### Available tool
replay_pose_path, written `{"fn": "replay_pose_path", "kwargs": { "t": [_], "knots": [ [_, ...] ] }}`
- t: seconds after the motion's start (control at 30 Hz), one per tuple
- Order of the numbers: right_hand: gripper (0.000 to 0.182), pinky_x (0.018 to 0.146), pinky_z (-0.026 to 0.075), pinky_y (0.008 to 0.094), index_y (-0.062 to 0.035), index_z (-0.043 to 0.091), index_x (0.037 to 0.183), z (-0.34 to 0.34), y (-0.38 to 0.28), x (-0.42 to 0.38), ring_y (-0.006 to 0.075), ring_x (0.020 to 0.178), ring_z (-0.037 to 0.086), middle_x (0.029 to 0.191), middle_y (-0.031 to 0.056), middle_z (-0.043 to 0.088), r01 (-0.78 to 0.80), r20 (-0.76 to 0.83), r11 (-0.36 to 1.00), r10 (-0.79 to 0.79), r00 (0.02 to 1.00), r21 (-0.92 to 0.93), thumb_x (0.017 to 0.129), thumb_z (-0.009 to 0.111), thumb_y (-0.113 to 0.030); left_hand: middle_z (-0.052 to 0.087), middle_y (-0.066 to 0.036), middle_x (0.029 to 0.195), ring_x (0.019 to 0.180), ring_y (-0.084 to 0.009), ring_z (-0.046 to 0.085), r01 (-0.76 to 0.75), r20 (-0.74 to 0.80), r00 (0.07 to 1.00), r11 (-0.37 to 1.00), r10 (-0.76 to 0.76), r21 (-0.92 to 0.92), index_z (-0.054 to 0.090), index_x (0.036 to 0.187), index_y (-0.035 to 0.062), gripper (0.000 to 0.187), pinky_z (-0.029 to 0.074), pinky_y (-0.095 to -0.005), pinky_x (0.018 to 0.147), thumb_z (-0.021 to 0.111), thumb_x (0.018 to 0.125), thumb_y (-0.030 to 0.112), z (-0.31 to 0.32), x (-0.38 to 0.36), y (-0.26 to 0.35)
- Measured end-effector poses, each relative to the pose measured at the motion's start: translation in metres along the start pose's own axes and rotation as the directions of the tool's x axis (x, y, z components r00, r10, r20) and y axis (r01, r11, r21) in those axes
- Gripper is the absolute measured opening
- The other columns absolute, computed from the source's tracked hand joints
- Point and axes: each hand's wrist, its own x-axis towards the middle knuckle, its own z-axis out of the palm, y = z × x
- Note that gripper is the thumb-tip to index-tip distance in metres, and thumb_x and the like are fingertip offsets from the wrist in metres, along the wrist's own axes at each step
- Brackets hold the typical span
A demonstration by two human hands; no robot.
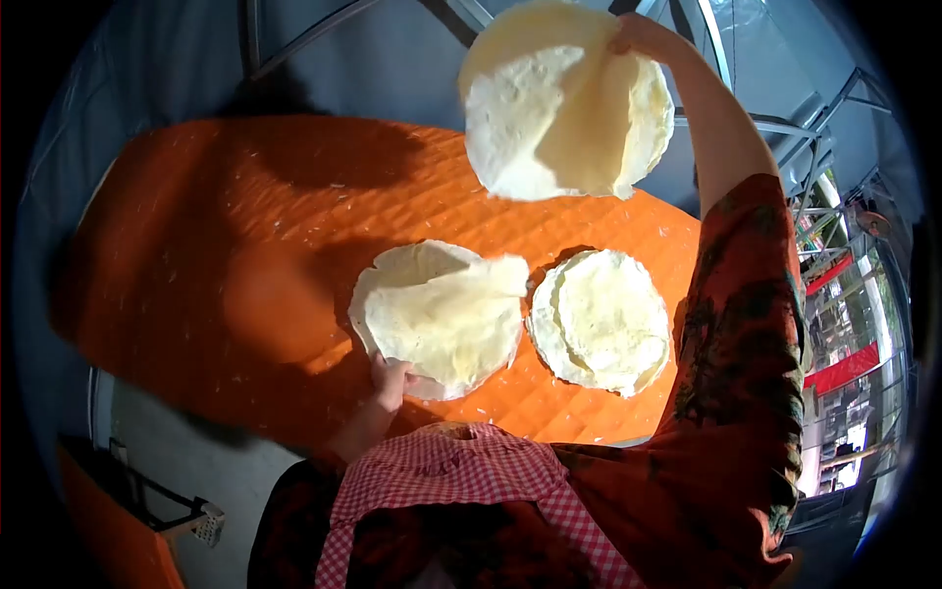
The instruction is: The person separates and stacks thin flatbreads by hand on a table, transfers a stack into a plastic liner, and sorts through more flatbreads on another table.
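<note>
High above the far edge of the orange table (324,211), my right hand (643,41) grips a round, pale flatbread sheet (564,108) by its upper right edge, and the sheet hangs down. My left hand (392,381) pinches the near edge of a stack of similar sheets (442,319) at the middle of the table. The top sheet of that stack lies partly folded and uneven. Right beside it sits a second stack of round sheets (613,319), which neither hand touches.
Small pale crumbs are scattered on the orange surface. Metal frame bars (314,37) and grey sheeting stand behind the table. A red and white checked apron (442,466) is at the near edge. A metal-footed frame (208,523) shows at the lower left.
</note>
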Motion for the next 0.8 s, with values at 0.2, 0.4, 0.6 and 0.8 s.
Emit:
{"fn": "replay_pose_path", "kwargs": {
  "t": [0.2,0.4,0.6,0.8],
  "knots": [
    [0.027,0.063,0.051,0.0380,0.0014,0.066,0.082,0.038,-0.076,-0.054,0.0255,0.066,0.064,0.070,0.0159,0.066,0.099,0.037,0.967,-0.093,0.995,-0.233,0.062,0.070,-0.017,0.060,-0.011,0.086,0.052,-0.0199,0.060,0.066,0.069,0.995,0.998,-0.067,0.013,0.045,0.110,0.0060,0.037,0.048,-0.0302,0.045,0.058,0.076,0.002,-0.008,0.000,0.005],
    [0.024,0.085,0.049,0.0429,-0.0088,0.069,0.094,0.266,-0.098,-0.165,0.0339,0.094,0.063,0.090,0.0164,0.067,0.111,0.175,0.982,-0.084,0.981,-0.151,0.072,0.061,-0.015,0.058,-0.008,0.072,0.059,-0.0204,0.058,0.202,0.107,0.975,0.977,-0.194,-0.063,0.053,0.098,0.0054,0.018,0.053,-0.0373,0.058,0.058,0.082,0.008,-0.019,-0.007,-0.010],
    [0.038,0.080,0.050,0.0429,-0.0067,0.069,0.094,0.327,-0.040,-0.117,0.0355,0.091,0.063,0.092,0.0187,0.067,0.136,0.297,0.989,-0.114,0.948,-0.056,0.060,0.073,-0.024,0.058,-0.012,0.085,0.068,-0.0229,0.059,0.234,0.163,0.961,0.972,-0.225,-0.039,0.049,0.104,0.0021,0.023,0.056,-0.0376,0.062,0.056,0.084,0.011,-0.003,-0.020,0.013],
    [0.025,0.061,0.050,0.0420,-0.0136,0.070,0.096,0.224,-0.141,-0.162,0.0326,0.070,0.064,0.077,0.0122,0.067,0.193,0.004,0.912,-0.205,0.979,-0.361,0.074,0.059,-0.011,0.055,-0.016,0.105,0.087,-0.0277,0.060,0.222,0.189,0.962,0.969,-0.199,-0.105,0.044,0.116,0.0014,0.033,0.058,-0.0392,0.070,0.053,0.088,0.016,-0.023,-0.017,-0.018]
  ]
}}
